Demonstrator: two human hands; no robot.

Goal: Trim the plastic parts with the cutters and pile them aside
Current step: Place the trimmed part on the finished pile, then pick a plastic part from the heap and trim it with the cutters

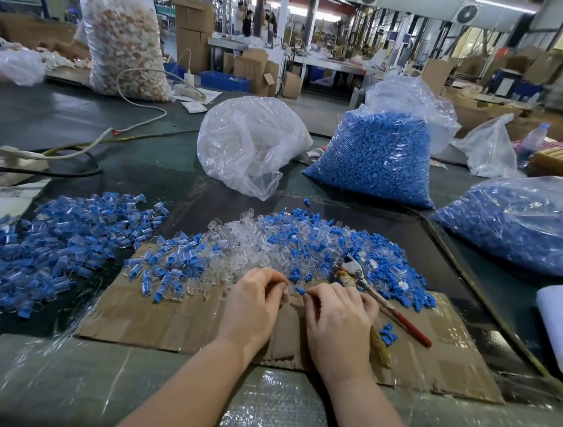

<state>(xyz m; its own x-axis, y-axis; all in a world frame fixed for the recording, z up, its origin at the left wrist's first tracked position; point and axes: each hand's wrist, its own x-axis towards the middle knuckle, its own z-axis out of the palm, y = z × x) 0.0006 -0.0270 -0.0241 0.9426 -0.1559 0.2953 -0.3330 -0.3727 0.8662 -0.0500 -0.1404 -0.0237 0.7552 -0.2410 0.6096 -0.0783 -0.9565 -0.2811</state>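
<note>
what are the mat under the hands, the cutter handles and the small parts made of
Mat: looks like corrugated cardboard, matte brown, with torn, frayed edges.
Cutters: bare shiny metal at the head; the handles look sleeved in red plastic or rubber, worn.
Small parts: moulded plastic, some clear and glossy, some opaque blue.
Bags: thin clear plastic film, crinkled with glare.

Checked whole view, I find no readable text. Far cardboard boxes (192, 29): markings too blurred to read. Blue signs (395, 36) on far pillars: too small. Bags on bench (76, 117): no label legible.
</note>
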